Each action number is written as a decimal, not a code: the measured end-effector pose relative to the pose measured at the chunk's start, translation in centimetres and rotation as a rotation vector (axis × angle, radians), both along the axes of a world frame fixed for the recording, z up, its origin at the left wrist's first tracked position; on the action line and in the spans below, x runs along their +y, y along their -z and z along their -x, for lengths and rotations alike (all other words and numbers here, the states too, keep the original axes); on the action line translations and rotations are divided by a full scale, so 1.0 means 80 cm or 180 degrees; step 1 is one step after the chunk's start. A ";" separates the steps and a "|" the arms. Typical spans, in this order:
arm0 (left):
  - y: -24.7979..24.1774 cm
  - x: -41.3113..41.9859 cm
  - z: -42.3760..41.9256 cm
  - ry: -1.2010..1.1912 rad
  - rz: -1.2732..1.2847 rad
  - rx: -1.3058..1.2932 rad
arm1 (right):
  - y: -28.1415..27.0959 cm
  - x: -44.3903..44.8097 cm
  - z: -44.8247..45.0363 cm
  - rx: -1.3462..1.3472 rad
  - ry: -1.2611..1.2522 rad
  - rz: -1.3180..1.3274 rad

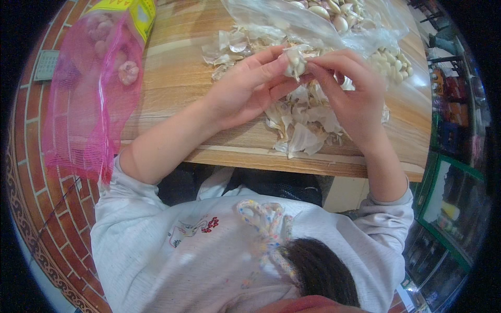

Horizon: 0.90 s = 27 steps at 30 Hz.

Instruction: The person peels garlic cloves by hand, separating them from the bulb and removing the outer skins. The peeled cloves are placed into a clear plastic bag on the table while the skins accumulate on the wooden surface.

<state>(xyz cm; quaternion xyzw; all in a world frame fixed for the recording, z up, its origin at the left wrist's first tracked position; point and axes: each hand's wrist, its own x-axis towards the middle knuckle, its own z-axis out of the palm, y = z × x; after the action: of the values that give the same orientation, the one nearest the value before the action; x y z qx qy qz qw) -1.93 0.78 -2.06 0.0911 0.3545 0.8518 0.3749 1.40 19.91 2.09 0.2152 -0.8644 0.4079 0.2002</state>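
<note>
My left hand (248, 84) holds a partly peeled garlic piece (296, 64) between thumb and fingers, above the wooden table. The fingertips of my right hand (346, 80) meet at the garlic's right side; whether they pinch a bit of skin is too small to tell. Papery garlic skins (303, 123) lie heaped beneath both hands and spread behind them. Just beyond my right hand is a pile of peeled garlic cloves (395, 64). Unpeeled cloves (340, 23) rest in a clear plastic bag (274, 21) at the back.
A pink mesh bag (84, 98) with garlic bulbs (128, 72) lies over the left side of the wooden table (172, 90). The table's front edge (274, 162) runs close to my body. Past its right end stands a green-framed glass cabinet (450, 207).
</note>
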 end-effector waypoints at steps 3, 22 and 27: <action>0.000 0.000 -0.002 0.0014 -0.0032 -0.0063 | 0.003 -0.003 0.001 0.0297 0.0100 -0.0248; -0.019 -0.014 0.014 0.0693 -0.0229 -0.0435 | -0.006 0.021 0.006 -0.0813 0.0797 0.0670; 0.003 -0.019 0.024 0.0628 -0.0562 -0.0966 | 0.003 0.013 0.015 0.0122 -0.0016 0.0054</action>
<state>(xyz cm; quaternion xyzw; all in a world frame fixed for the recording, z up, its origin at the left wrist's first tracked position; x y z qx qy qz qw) -3.84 -0.78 -2.28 0.0286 0.2072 0.8426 0.4962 0.16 20.93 1.87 0.2235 -0.8563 0.4116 0.2176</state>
